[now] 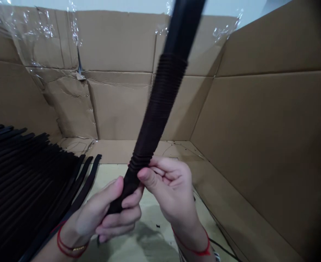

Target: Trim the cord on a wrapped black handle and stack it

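Observation:
A long, dark, slightly curved flat bar (160,105) rises at a slant through the middle of the head view, and its top runs out of the frame. Ribbed dark wrapping, like wound cord, covers its middle; smooth black surface shows above and below. My left hand (116,211) is closed around the lower end of the bar. Just above it, my right hand (171,185) pinches the bar between thumb and fingers at the lower edge of the ribbed wrapping. Part of the right fingers is hidden behind the bar.
Many similar black bars (26,174) lie side by side in a pile at the left. Cardboard walls (272,138) enclose the pale work surface (149,233) at the back and right. Clear tape covers the upper back wall. A small black scrap (157,226) lies on the surface.

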`<state>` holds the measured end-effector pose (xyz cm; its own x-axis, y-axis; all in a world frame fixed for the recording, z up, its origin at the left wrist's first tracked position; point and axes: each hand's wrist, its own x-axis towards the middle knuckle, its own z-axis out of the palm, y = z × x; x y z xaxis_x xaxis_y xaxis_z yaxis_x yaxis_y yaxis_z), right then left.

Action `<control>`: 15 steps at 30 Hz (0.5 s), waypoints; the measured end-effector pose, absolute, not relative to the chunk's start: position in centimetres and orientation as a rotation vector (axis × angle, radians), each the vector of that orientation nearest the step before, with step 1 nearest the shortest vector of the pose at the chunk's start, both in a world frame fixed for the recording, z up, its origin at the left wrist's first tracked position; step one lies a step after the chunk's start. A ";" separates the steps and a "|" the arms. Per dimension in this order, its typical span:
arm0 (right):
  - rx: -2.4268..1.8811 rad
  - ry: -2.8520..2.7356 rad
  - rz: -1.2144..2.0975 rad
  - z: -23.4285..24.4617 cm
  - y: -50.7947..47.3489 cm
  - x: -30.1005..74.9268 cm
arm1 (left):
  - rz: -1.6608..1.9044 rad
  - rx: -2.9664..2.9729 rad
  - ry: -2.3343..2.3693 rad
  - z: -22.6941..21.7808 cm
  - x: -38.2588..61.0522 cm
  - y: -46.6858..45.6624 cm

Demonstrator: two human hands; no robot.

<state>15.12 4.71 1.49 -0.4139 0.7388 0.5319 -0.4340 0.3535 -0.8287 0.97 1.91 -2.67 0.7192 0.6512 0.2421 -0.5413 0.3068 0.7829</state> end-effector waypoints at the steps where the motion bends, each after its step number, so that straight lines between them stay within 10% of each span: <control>1: -0.308 -1.523 1.244 1.3 4.5 15.0 | 0.724 0.951 0.105 -2.9 1.0 2.1; 7: -0.416 -1.527 1.121 0.9 5.1 14.8 | 1.288 1.126 0.860 -3.1 1.6 2.6; 12: -0.313 -1.491 1.465 1.0 5.7 15.3 | 0.823 1.169 0.566 -3.0 1.6 2.5; 15: -0.402 -1.390 1.325 0.8 5.6 14.8 | 1.354 1.471 0.970 -3.4 2.2 2.2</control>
<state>14.78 5.55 0.83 -0.3232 0.8250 0.4637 -0.4238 0.3119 -0.8503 2.22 2.17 -3.41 0.0978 0.9487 0.3006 -0.0200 -0.3001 0.9537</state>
